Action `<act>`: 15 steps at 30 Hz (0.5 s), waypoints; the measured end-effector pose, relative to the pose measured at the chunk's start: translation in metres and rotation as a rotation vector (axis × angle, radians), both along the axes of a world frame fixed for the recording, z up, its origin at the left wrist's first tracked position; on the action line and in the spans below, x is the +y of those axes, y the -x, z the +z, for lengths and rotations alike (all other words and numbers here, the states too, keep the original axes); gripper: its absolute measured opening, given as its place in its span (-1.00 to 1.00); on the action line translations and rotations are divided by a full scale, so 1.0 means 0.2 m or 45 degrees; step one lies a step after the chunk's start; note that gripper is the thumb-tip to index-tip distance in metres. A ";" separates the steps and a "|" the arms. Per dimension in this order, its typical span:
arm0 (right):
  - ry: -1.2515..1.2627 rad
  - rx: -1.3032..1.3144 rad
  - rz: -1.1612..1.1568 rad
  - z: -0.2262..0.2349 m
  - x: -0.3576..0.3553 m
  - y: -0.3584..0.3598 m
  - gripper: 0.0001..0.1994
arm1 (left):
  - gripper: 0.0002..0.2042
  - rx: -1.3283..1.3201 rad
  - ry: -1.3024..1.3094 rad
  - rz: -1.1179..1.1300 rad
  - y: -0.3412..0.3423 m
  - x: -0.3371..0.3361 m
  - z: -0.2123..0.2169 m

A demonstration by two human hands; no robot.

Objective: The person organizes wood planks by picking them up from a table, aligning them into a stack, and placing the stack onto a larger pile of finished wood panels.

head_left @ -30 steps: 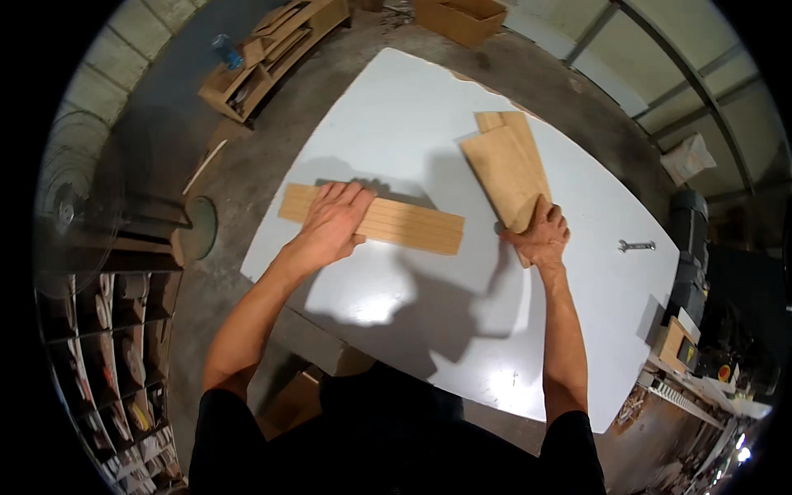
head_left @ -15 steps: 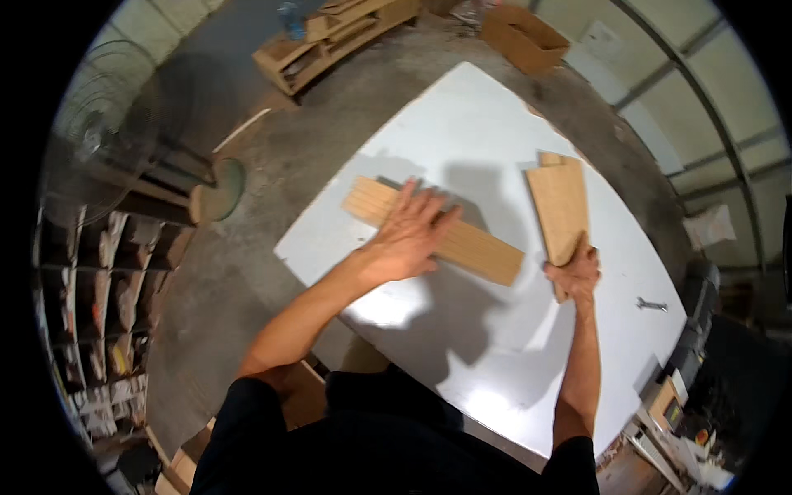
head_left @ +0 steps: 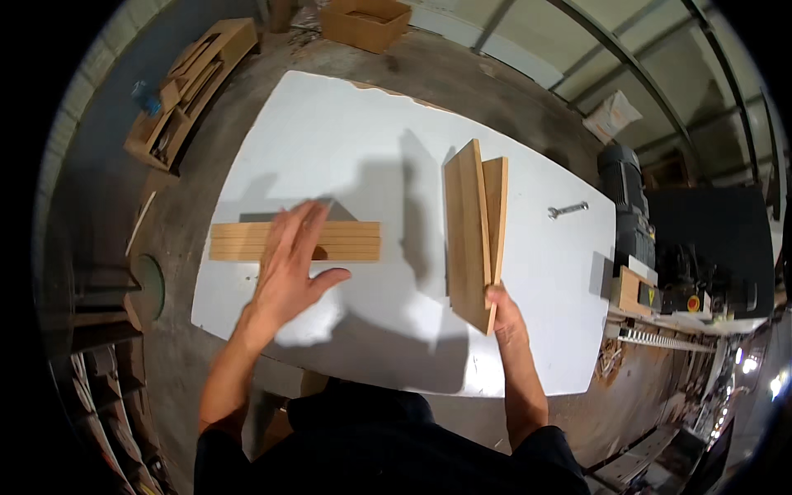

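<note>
On the white tabletop [head_left: 346,124], a row of narrow wooden boards [head_left: 355,240] lies side by side, edges up. My left hand [head_left: 289,268] is over the middle of it, fingers stretched and thumb spread, slightly blurred. Whether its fingertips touch the wood I cannot tell. Over to the right, my right hand [head_left: 507,316] grips two flat wooden boards [head_left: 468,235] by their near end. They stand on edge and fan apart toward the far end. Part of that hand's fingers is hidden behind the wood.
A wrench [head_left: 568,209] lies at the table's right side. Beyond that edge stand a grey motor [head_left: 629,194] and dark machinery. On the floor are a cardboard box [head_left: 363,23] at the back, a wooden cabinet [head_left: 194,82] at far left and a white sack [head_left: 612,115] at far right.
My view has turned, swinging the table round. My right hand has tipped its boards up on edge and they have fanned apart. The left hand has lifted or slid back somewhat from the row.
</note>
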State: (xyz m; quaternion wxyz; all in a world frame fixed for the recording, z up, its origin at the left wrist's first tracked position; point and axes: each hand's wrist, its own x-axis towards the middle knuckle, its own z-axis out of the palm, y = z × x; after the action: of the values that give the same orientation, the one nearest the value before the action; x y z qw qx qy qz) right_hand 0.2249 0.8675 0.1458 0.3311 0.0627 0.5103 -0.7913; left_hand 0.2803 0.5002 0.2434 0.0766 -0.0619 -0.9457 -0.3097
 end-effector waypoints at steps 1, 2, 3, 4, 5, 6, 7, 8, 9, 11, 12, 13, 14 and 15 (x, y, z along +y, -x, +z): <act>0.037 -0.003 -0.018 -0.01 0.03 -0.09 -0.04 | -0.20 -0.033 -0.229 -0.013 -0.01 0.08 -0.01; 0.079 -0.007 -0.031 0.02 0.02 -0.16 0.01 | -0.23 -0.070 -0.453 -0.019 -0.02 0.16 -0.01; 0.045 -0.014 -0.102 0.07 0.03 -0.27 0.06 | -0.28 0.054 -0.514 -0.080 -0.01 0.26 -0.02; 0.013 -0.021 -0.173 0.17 0.02 -0.36 0.11 | -0.24 -0.072 -0.579 -0.082 0.00 0.35 0.00; 0.013 -0.053 -0.120 0.10 0.09 -0.45 0.19 | -0.20 -0.196 -0.856 -0.004 0.03 0.45 -0.03; 0.083 -0.082 -0.138 0.03 0.16 -0.54 0.20 | -0.17 -0.328 -1.130 0.079 0.06 0.54 -0.08; 0.126 -0.107 -0.156 -0.02 0.22 -0.63 0.20 | -0.14 -0.507 -1.346 0.081 0.09 0.60 -0.08; 0.154 -0.128 -0.161 -0.05 0.24 -0.70 0.19 | -0.12 -0.683 -1.553 0.097 0.11 0.64 -0.07; 0.178 -0.151 -0.167 -0.07 0.26 -0.77 0.19 | -0.15 -0.743 -1.791 -0.006 0.15 0.69 -0.17; 0.222 -0.178 -0.205 -0.11 0.30 -0.90 0.18 | -0.32 -1.037 -2.075 -0.229 0.20 0.75 -0.22; 0.243 -0.185 -0.218 -0.14 0.31 -0.95 0.17 | -0.41 -1.127 -2.158 -0.245 0.18 0.77 -0.22; 0.255 -0.193 -0.233 -0.15 0.32 -1.01 0.16 | -0.46 -1.144 -2.176 -0.256 0.17 0.80 -0.22; 0.263 -0.192 -0.255 -0.18 0.34 -1.05 0.16 | -0.50 -1.162 -2.193 -0.266 0.16 0.83 -0.22; 0.269 -0.188 -0.276 -0.20 0.35 -1.09 0.15 | -0.55 -1.181 -2.210 -0.275 0.16 0.86 -0.21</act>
State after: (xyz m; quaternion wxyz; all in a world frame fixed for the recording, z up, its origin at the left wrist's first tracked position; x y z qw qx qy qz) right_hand 0.4431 0.9371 0.1058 0.2851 0.1402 0.3886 -0.8649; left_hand 0.2492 0.6719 0.2007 -0.3114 0.0571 -0.3163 -0.8943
